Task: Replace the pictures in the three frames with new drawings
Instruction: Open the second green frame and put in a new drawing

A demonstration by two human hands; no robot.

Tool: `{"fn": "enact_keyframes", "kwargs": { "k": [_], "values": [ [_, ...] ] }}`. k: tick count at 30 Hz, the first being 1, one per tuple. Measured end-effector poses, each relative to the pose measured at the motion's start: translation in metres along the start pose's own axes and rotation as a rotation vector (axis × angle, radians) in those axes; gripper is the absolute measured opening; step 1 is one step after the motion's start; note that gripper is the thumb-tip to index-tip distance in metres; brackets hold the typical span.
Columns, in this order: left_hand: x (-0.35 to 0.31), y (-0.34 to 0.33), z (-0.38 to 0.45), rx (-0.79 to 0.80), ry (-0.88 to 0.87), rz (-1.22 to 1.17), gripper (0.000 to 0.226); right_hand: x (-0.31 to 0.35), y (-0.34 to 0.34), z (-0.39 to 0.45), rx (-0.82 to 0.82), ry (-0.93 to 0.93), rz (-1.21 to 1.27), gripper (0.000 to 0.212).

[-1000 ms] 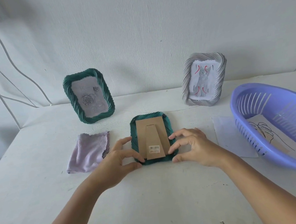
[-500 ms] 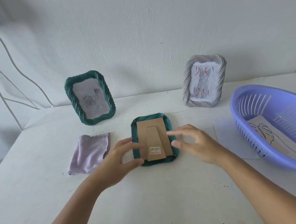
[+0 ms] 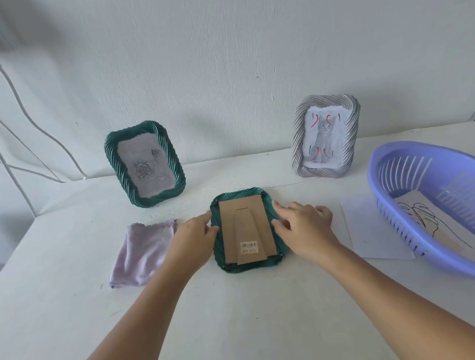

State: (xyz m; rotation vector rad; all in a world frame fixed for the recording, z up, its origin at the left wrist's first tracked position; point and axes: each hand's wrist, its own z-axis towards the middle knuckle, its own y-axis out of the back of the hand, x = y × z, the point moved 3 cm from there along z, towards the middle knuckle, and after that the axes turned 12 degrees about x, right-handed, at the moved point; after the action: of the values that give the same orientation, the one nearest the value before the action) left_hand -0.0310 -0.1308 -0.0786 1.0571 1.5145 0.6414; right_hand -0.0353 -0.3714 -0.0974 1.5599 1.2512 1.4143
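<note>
Opening frame one: green frame (image 3: 248, 231) face down mid-table, cardboard back (image 3: 246, 228) up.
My left hand (image 3: 191, 242) and right hand (image 3: 303, 225) rest straight-fingered on its side rims, gripping nothing. Next, I'd judge: free the back's tabs, lift it off. Count: three frames, with rose frame (image 3: 145, 164) and cat frame (image 3: 325, 136) standing; one basket (image 3: 389, 171), one drawing (image 3: 438, 227) visible inside; one cloth (image 3: 143, 251); one sheet (image 3: 371, 230).

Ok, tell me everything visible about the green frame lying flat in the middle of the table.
The face-down green frame lies on the white table, its ribbed, twisted-looking rim dark green. A brown cardboard backing with a folded-flat stand bearing a barcode sticker faces up. The left hand touches its left edge, the right hand its right edge.
</note>
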Motion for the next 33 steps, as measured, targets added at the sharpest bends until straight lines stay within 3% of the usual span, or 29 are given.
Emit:
{"fn": "enact_keyframes", "kwargs": {
  "k": [7, 17, 22, 24, 28, 33],
  "values": [
    [-0.01, -0.007, 0.008, 0.024, -0.005, -0.011, 0.015, -0.009, 0.006, -0.003, 0.042, -0.026, -0.019, 0.047],
    [-0.032, -0.016, 0.008, 0.043, -0.054, -0.106, 0.025, -0.031, 0.011, -0.007, 0.03, -0.071, -0.011, 0.048],
    [-0.028, -0.015, 0.002, -0.012, -0.078, -0.219, 0.043, -0.013, 0.018, -0.011, -0.175, -0.036, -0.027, 0.045],
    [-0.027, -0.016, 0.001, -0.021, -0.085, -0.234, 0.038, 0.002, 0.022, -0.01, -0.169, -0.006, -0.013, 0.046],
    [-0.027, -0.016, -0.001, -0.039, -0.075, -0.245, 0.035, 0.027, 0.022, -0.008, -0.049, 0.041, -0.048, 0.063],
    [-0.028, -0.015, -0.002, -0.043, -0.047, -0.265, 0.036, 0.038, 0.014, -0.003, -0.03, 0.031, -0.144, 0.085]
  ]
}}
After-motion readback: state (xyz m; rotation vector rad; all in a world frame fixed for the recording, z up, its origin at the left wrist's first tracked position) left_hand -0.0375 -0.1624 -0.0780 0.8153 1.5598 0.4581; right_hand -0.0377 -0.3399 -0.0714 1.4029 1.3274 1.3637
